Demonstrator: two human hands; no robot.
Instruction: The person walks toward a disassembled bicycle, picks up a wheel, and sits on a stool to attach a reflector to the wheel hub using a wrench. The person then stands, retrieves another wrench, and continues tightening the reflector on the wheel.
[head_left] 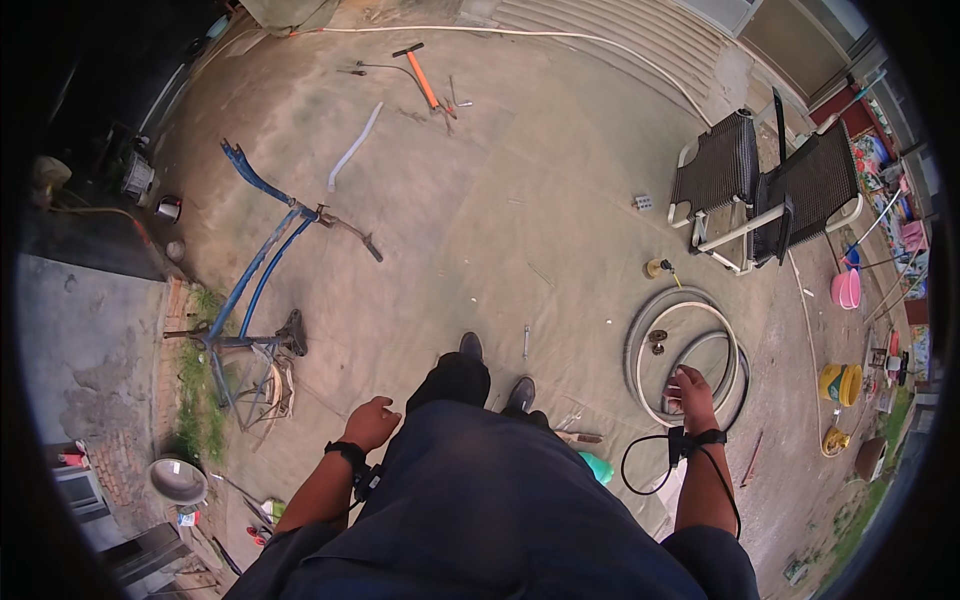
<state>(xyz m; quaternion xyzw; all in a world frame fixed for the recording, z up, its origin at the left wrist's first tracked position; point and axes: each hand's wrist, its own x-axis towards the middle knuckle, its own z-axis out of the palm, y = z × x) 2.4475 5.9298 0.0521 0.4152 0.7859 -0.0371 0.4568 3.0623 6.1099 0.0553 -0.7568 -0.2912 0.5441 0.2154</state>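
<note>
My left hand [373,421] hangs low left of my legs, fingers loosely curved and apart, with nothing visible in them. My right hand [691,395] is over two bicycle rims and tyres [637,340] lying on the ground; its fingers are curled, and what they hold, if anything, is unclear. Small round metal parts [657,342] sit inside the rings. A blue bicycle frame [258,275] lies ahead on the left, with saddle and handlebar. A wrench [526,340] lies beyond my feet. An orange floor pump [425,80] lies farther ahead beside scattered tools.
A reclining chair [810,190] stands at the right, near pink [845,290] and yellow [840,383] buckets. A steel basin [178,481] sits at lower left beside a wall [90,350]. Steps [590,30] rise at the back. A pale strip [355,145] and a hose [560,35] lie on the concrete.
</note>
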